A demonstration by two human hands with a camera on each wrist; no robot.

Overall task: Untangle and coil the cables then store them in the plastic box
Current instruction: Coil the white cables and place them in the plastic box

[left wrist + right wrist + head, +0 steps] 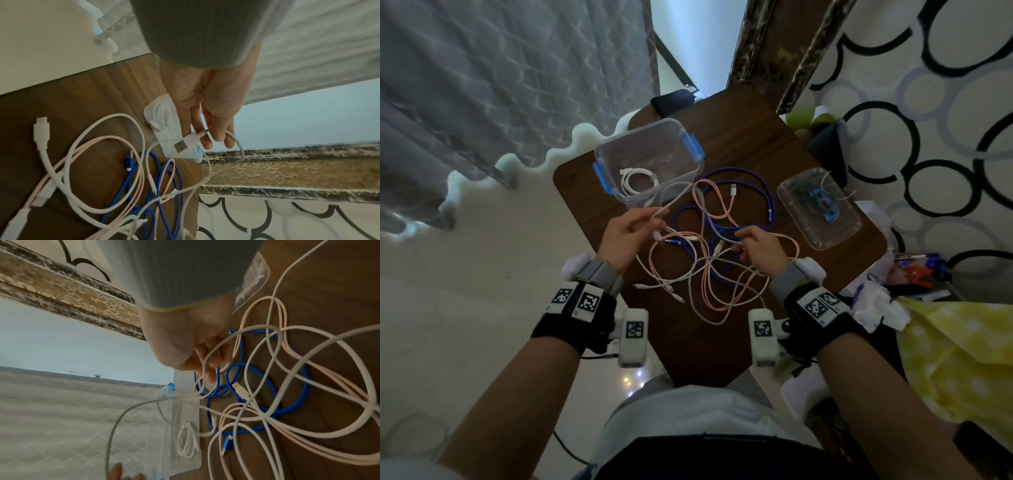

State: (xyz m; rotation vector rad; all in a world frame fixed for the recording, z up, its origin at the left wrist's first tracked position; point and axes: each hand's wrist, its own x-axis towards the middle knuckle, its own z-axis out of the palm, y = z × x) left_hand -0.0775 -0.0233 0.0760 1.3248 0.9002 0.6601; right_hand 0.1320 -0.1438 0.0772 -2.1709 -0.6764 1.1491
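Near edge of the table (722, 349): pink, white and blue cables (709, 274) in a messy heap. Left hand (625, 236) pinching a white cable's plug (186, 142). Right hand (758, 248) curled round a cable. Far left corner: plastic box (654, 137), one coiled white cable (638, 181) inside.

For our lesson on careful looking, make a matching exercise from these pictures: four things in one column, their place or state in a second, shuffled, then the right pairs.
Things:
1. coiled white cable
2. blue cable
3. white USB plug
4. lid

Places or states:
A. pinched in the left hand
B. lying in the plastic box
C. on the table, right of the cable pile
D. tangled with pink cables on the table

Pairs: 1-B, 2-D, 3-A, 4-C
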